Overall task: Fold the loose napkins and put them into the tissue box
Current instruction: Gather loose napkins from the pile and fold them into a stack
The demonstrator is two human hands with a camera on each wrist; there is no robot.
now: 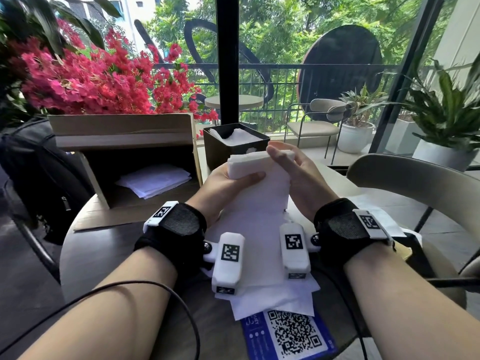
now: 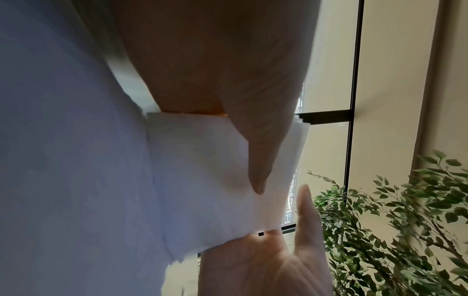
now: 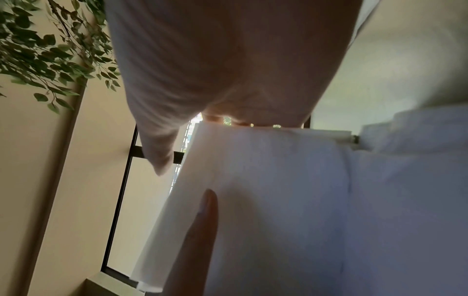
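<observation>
Dark round wooden table (image 1: pixel 109 245) fills the lower frame, with an open brown cardboard box (image 1: pixel 122 131) holding white sheets at upper left and loose white napkins (image 1: pixel 262 258) spread at centre, partly covering a blue QR-code card (image 1: pixel 291 336) at the bottom. Beyond them, at centre, a black square tissue box (image 1: pixel 215 149) already holds napkins. Blocking its front, a folded white napkin stack (image 1: pixel 249 162) is gripped under the left hand (image 1: pixel 228 188) thumb, while the right hand (image 1: pixel 296 175) steadies its far end with fingers lightly curled.
</observation>
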